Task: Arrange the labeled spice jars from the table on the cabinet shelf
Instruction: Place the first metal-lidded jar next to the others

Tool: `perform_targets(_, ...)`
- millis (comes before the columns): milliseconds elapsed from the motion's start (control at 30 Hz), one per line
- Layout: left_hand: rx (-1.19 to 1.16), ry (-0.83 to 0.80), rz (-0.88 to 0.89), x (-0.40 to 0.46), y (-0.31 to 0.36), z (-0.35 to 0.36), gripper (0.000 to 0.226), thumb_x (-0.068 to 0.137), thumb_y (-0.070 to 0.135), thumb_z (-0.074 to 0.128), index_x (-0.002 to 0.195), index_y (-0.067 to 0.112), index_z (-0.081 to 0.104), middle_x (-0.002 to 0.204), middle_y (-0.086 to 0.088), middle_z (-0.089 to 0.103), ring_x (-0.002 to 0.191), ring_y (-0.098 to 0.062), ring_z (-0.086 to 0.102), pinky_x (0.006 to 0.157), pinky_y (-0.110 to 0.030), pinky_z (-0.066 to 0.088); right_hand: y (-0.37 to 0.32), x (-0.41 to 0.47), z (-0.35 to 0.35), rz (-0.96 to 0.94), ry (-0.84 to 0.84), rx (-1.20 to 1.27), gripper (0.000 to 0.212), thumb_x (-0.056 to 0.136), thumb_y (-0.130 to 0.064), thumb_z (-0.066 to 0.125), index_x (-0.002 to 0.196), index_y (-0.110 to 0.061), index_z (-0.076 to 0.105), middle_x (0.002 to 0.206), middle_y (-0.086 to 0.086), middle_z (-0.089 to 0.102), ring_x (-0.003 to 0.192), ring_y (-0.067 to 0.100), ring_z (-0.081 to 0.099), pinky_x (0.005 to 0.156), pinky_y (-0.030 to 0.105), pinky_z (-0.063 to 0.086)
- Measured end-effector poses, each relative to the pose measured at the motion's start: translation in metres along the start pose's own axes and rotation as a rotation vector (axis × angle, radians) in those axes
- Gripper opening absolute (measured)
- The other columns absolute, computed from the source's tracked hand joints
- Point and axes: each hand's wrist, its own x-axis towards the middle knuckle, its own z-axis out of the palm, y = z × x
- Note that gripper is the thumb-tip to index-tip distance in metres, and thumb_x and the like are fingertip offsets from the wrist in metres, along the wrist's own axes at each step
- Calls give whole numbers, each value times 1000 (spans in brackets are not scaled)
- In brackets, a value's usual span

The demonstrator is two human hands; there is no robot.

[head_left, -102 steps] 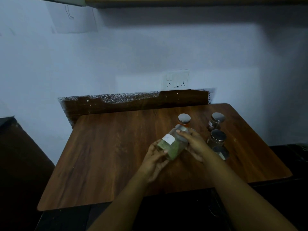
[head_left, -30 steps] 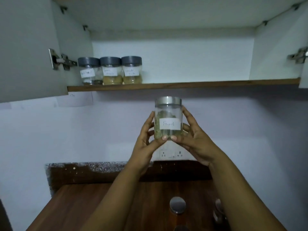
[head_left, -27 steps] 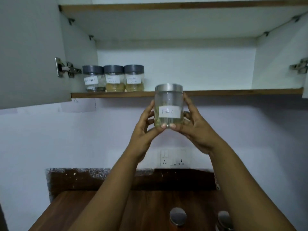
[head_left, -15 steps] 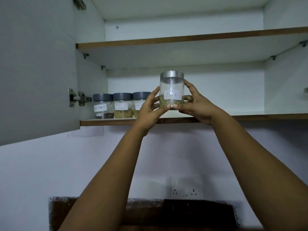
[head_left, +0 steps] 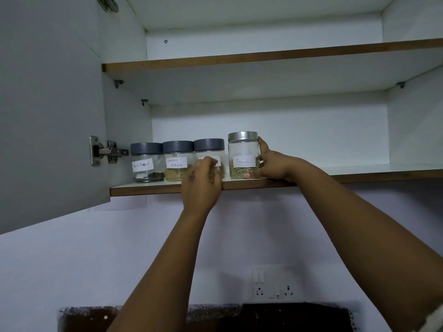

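1. Four labelled spice jars stand in a row on the lower cabinet shelf, in the middle of the frame.
2. The rightmost, the fennel jar with a silver lid, rests upright on the shelf near its front edge.
3. The right hand grips its right side, thumb curled across the base and fingers round the back.
4. The left hand hovers just in front of the third jar, fingers loosely curled, holding nothing; whether it touches the jar is unclear.
5. Left of these stand the Garam Masala jar and the black pepper jar, all three grey-lidded.
6. The cabinet door stands open at upper left.
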Motion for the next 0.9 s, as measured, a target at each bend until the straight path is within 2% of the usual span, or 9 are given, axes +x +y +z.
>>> perform_targets(67,106,71,40,-5,-10,5,15,92,24,57,80,16,62,74,5,64,66,-14,59,58,-22,37,-1,10,3,42,-13,-40,125,79,-27,80,151,-27,-23,147,10,44,130,26,47,109,34,37)
perform_targets(167,91,117,75,-7,-15,8,27,92,24,58,67,16,51,58,9,48,55,-10,43,54,-18,26,-4,18,7,78,-11,-106,125,80,-32,78,150,-23,-25,152,12,37,136,27,41,112,35,33)
perform_targets(267,34,145,132,-9,-18,8,30,92,22,58,66,20,44,57,11,39,53,-9,36,55,-17,22,-3,21,9,108,6,-127,123,81,-35,76,151,-21,-24,154,12,35,136,28,40,111,35,32)
perform_targets(500,-3,155,139,-10,-21,14,26,93,19,57,67,18,51,59,11,45,55,-10,41,63,-29,39,2,24,8,137,21,-122,119,82,-35,75,152,-21,-20,152,13,37,136,27,40,103,30,33)
perform_targets(600,-17,167,114,-10,-21,15,27,91,18,59,66,19,50,59,13,44,55,-8,39,64,-26,36,2,25,9,127,18,-115,116,83,-32,75,153,-22,-18,150,12,39,135,26,41,98,26,32)
perform_targets(767,-17,170,106,-11,-22,17,27,91,19,58,65,18,51,58,11,47,54,-8,40,65,-23,32,2,23,9,131,31,-128,123,82,-33,75,149,-23,-27,152,14,37,137,27,39,109,31,30)
perform_targets(900,0,152,129,-10,-22,15,27,93,19,54,67,17,52,59,8,49,55,-10,43,62,-27,36,0,17,14,68,133,-125,136,74,-35,82,144,-34,-35,151,20,31,130,31,47,110,40,36)
